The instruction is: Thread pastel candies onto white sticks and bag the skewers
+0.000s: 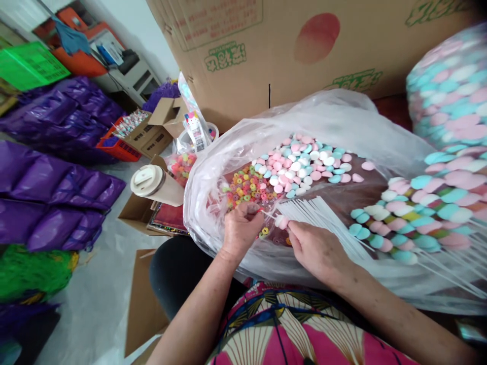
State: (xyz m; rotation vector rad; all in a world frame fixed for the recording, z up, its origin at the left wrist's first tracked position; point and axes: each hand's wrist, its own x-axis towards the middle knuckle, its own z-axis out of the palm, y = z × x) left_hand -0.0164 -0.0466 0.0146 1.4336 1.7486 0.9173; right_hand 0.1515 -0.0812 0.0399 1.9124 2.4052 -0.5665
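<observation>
My left hand (243, 228) pinches the end of a thin white stick (269, 215); a small red bit shows at its fingertips, too small to name. The thumb and forefinger of my right hand (317, 248) close on pink and white marshmallow-like candies (281, 221) threaded on that stick. Just beyond my left hand lie small colourful ring candies (247, 187). Behind them spreads a heap of pink, blue and white round candies (304, 162). A bundle of white sticks (323, 223) lies beside my right hand.
Finished-looking candy skewers (426, 203) are stacked at right, below a large bag of round candies (452, 86). Clear plastic sheeting (207, 167) rings the work surface. A big cardboard box (258, 66) stands behind. A lidded cup (158, 185) and purple packages (53, 197) are left.
</observation>
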